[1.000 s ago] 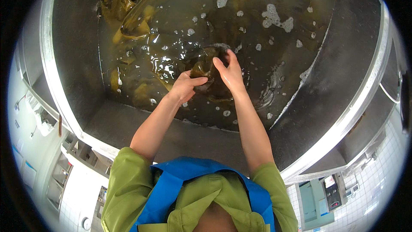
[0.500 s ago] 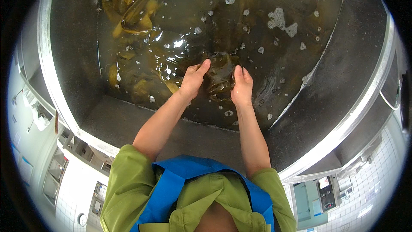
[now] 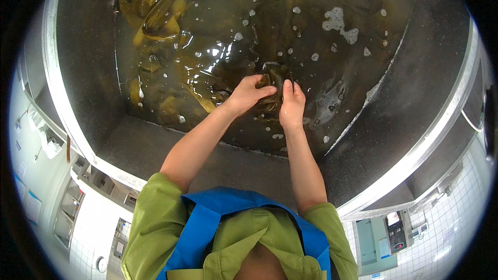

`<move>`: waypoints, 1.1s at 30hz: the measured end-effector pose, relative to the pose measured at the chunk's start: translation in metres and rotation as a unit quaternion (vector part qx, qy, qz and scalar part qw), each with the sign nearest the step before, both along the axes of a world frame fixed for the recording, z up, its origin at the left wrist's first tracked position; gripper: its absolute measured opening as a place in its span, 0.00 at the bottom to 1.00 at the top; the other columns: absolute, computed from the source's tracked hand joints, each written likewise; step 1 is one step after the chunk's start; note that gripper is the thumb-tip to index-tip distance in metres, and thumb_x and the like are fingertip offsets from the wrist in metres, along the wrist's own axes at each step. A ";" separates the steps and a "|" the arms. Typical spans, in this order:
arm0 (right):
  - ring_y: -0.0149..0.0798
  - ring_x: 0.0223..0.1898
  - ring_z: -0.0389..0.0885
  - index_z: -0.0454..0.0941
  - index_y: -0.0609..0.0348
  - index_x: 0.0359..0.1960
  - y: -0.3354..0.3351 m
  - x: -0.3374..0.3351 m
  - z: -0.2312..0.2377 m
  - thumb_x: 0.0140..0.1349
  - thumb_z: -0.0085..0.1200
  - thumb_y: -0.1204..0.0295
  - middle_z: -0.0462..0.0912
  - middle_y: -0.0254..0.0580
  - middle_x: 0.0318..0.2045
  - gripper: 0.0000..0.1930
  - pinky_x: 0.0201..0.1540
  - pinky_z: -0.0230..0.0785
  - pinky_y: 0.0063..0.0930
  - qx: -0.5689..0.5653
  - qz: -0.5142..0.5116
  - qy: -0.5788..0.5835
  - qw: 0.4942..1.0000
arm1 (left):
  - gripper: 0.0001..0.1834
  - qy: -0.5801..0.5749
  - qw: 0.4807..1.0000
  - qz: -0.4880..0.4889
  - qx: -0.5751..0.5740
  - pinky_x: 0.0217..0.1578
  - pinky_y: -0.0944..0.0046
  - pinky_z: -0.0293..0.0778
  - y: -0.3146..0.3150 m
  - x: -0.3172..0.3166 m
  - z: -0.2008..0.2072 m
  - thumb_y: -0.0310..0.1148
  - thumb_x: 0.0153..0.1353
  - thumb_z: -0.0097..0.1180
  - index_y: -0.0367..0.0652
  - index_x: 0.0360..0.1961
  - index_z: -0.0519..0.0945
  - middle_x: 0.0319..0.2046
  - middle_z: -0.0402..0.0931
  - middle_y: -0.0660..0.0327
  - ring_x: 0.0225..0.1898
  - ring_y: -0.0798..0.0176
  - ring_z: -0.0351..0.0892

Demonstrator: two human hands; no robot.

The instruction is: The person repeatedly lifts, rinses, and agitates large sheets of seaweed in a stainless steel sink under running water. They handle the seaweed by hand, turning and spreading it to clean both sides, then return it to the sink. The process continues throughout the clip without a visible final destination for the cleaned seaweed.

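Both my hands are at the murky water's surface, near the front wall of a large dark tank. Between them lies a wet brown-green sheet of kelp [image 3: 271, 80]. My left hand [image 3: 251, 92] pinches its left side, thumb laid over the top and fingers bent beneath. My right hand [image 3: 291, 105] grips the right edge, with its thumb and fingers pointing away from me. The far ends of the fingers and the kelp's lower part are lost under the brown water. More kelp [image 3: 163, 23] floats in folded, yellowish-brown strips at the far left.
Dark tank walls [image 3: 430, 62] surround the water, topped by a pale rim [image 3: 415, 165] at left and right. Foam patches [image 3: 336, 19] drift on the surface. Outside the tank are a control panel [image 3: 397, 233] at lower right and shelving [image 3: 67, 210] at lower left.
My left hand has moved right, closer to my right hand, and its thumb has turned inward over the kelp. The kelp between them looks more bunched. My right hand has barely moved.
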State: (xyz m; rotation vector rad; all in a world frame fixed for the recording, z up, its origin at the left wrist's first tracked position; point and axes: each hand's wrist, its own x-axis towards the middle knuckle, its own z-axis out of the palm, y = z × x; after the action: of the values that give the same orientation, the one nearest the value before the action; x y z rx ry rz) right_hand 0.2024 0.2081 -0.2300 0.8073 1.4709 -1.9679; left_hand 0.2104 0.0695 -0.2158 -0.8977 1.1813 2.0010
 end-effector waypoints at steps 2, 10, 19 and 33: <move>0.25 0.33 0.71 0.72 0.63 0.36 -0.001 -0.004 0.003 0.65 0.44 0.65 0.76 0.32 0.32 0.12 0.37 0.65 0.21 -0.028 -0.047 -0.015 0.998 | 0.09 0.025 0.995 -0.050 -0.087 0.34 0.68 0.69 0.002 -0.001 -0.012 0.29 0.57 0.54 0.34 0.37 0.76 0.29 0.76 0.65 0.30 0.73 0.70; 0.38 0.46 0.73 0.67 0.64 0.50 0.019 -0.035 -0.005 0.62 0.48 0.58 0.74 0.39 0.46 0.23 0.48 0.67 0.33 -0.032 -0.132 -0.147 0.980 | 0.11 -0.011 0.998 0.055 -0.035 0.43 0.70 0.65 -0.032 -0.007 -0.045 0.22 0.60 0.46 0.35 0.44 0.72 0.38 0.73 0.63 0.39 0.69 0.69; 0.33 0.23 0.64 0.65 0.71 0.22 -0.009 -0.015 -0.049 0.53 0.59 0.56 0.67 0.37 0.20 0.25 0.32 0.62 0.36 0.295 0.107 -0.072 0.947 | 0.07 0.048 0.982 -0.041 -0.177 0.35 0.69 0.68 0.002 -0.005 -0.081 0.28 0.58 0.51 0.35 0.34 0.76 0.30 0.76 0.64 0.31 0.73 0.69; 0.24 0.28 0.68 0.74 0.65 0.31 0.002 -0.003 -0.012 0.58 0.56 0.64 0.76 0.33 0.28 0.14 0.31 0.61 0.22 0.066 0.022 -0.032 0.997 | 0.13 0.079 0.974 -0.163 -0.134 0.38 0.69 0.67 -0.016 -0.037 -0.037 0.35 0.56 0.56 0.34 0.34 0.77 0.30 0.76 0.63 0.34 0.72 0.70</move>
State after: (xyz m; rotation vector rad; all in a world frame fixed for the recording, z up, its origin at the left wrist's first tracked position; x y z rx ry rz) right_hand 0.1998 0.2105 -0.2419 0.8779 1.5791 -1.8105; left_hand 0.1730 0.0538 -0.2524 -0.6267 1.6031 1.6970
